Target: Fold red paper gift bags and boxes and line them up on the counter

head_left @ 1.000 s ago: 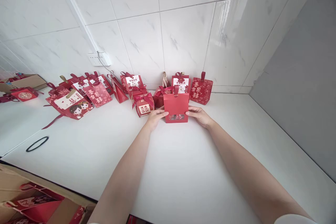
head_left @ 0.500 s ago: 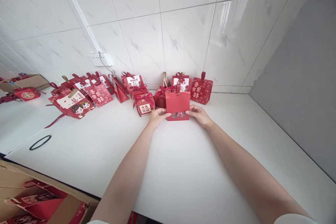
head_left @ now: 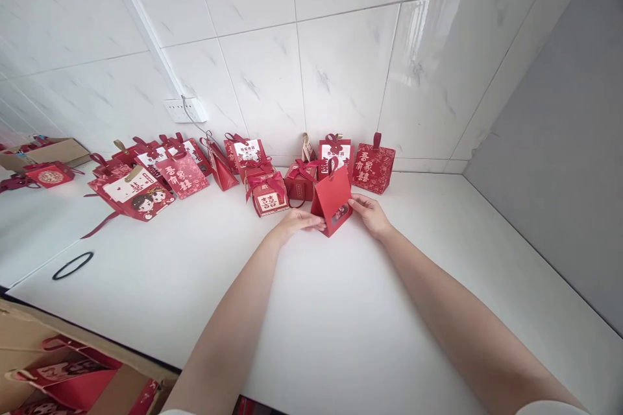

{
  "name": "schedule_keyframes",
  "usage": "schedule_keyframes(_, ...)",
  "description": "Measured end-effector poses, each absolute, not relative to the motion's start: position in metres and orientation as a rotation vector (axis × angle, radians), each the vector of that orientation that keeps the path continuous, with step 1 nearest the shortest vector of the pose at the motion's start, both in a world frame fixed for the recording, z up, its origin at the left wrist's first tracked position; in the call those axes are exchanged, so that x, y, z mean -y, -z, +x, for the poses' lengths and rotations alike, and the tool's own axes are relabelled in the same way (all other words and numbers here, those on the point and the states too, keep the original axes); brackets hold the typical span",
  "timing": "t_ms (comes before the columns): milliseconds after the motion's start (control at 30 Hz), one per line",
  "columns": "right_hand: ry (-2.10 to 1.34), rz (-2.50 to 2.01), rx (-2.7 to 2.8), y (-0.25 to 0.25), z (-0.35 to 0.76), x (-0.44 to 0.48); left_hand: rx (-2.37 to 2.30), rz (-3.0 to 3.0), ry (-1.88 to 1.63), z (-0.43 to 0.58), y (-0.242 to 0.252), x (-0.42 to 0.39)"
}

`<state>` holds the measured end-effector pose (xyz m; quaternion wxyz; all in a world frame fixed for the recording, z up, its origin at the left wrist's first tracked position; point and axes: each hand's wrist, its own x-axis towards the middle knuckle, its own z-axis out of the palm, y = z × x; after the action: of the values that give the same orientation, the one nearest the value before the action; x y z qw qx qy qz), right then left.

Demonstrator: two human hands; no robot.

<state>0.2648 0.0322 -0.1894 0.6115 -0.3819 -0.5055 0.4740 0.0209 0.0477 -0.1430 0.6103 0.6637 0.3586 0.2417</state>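
A red triangular gift box (head_left: 331,198) with a ribbon loop on top and a small clear window low on its face stands on the white table, turned at an angle. My left hand (head_left: 298,223) is at its lower left side, fingers together against the end of the box. On the other side, my right hand (head_left: 368,212) pinches the right edge near the window. Close to my left hand sits a red box with a bow (head_left: 267,194). Behind the held box is another red gift box with a white panel (head_left: 335,148).
A red gift box with white characters (head_left: 374,167) stands against the tiled wall. Several more gift boxes, including one with cartoon faces (head_left: 141,191), cluster at left. A black ring (head_left: 73,266) lies near the table's front edge, above a cardboard carton (head_left: 109,395) holding red boxes.
The gift box has turned from facing me squarely to an angle, its left end now nearer me. My left hand has shifted slightly towards me along its side; the right stays at its edge.
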Motion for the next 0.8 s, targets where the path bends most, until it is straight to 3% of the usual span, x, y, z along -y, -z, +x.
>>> schedule_keyframes(100, -0.713, -1.125, 1.097, 0.191, 0.261, -0.032, -0.831, 1.620, -0.425, 0.022, 0.139, -0.043)
schedule_keyframes(267, -0.115, -1.278, 1.390, 0.181, 0.257, -0.014, -1.345, 2.200, -1.078, 0.027, 0.144, -0.038)
schedule_keyframes(400, 0.197, -1.275, 1.883, 0.175, 0.242, -0.005, -1.437, 2.623, -0.969, 0.041, 0.151, -0.032)
schedule_keyframes(600, 0.152, -1.716, 1.997, 0.177, 0.234, -0.001, -1.545, 2.804, -0.630, 0.056, 0.160, -0.024)
schedule_keyframes(800, 0.052, -1.695, 2.147, 0.178, 0.248, 0.009, -1.557, 2.810, -0.526, 0.055, 0.160, -0.023)
